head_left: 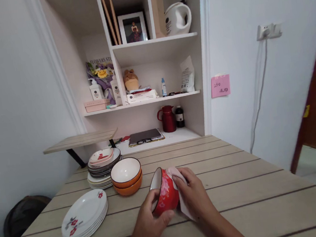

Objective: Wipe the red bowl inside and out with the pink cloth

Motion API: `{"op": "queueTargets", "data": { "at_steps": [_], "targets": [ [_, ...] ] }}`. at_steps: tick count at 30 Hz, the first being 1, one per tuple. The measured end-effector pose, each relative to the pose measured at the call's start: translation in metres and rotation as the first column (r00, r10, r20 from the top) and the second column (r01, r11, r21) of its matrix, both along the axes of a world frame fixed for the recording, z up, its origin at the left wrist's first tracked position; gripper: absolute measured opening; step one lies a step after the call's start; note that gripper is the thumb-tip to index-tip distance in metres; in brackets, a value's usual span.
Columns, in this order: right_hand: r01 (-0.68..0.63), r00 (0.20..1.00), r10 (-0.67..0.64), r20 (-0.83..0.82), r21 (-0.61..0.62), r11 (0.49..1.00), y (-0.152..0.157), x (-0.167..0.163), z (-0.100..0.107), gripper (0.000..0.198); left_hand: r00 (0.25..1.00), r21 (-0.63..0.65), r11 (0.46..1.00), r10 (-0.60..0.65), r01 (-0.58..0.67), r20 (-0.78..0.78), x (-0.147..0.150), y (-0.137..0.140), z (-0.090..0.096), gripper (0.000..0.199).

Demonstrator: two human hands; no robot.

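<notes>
A red bowl point(167, 196) with pink flowers and a dark rim is tilted on its side above the table, its white inside turned to the left. My left hand point(152, 215) grips its near left side, fingers inside the rim and thumb on the outer wall. My right hand point(192, 191) is closed on a pale pink cloth point(185, 203), which touches the bowl's outside at the right. Left of the bowl stand two stacked orange bowls point(126, 176) with white insides. Nearer the left edge lies a stack of white oval plates point(85, 216) with red flowers.
Behind the oval plates rises a stack of round plates point(96, 181) and dark-rimmed dishes, topped by small pink dishes point(101, 156). A raised wooden shelf point(80, 140) overhangs the table's back left. A red jug point(168, 119) and a laptop point(144, 136) sit in the cabinet behind.
</notes>
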State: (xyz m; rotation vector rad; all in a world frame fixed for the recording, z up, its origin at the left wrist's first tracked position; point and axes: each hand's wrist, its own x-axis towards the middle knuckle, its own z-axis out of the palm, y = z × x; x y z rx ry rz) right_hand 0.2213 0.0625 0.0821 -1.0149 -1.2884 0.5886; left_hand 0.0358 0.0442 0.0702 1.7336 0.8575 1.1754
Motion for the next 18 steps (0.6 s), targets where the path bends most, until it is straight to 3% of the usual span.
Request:
{"op": "queueTargets", "data": {
  "at_steps": [3,9,14,18],
  "targets": [
    [0.0,1.0,-0.001,-0.019,-0.019,1.0,0.001,0.001,-0.003,0.018,1.0,0.079,0.997,-0.011,0.011,0.004,-0.003,0.004,-0.004,0.042],
    [-0.021,0.998,0.019,-0.066,-0.031,0.999,0.0,-0.002,-0.004,0.022,0.953,0.227,0.942,0.278,-0.246,-0.124,-0.005,0.016,-0.013,0.018],
    [-0.003,0.996,0.002,-0.093,-0.012,1.0,-0.002,-0.002,-0.003,0.011,0.953,0.238,0.957,0.219,-0.167,-0.211,-0.003,0.011,-0.012,0.02],
    [-0.052,0.998,0.055,-0.033,0.075,0.996,-0.004,0.001,0.001,0.004,0.956,0.21,0.966,0.195,-0.15,-0.217,0.0,0.006,-0.01,0.037]
  ]
}}
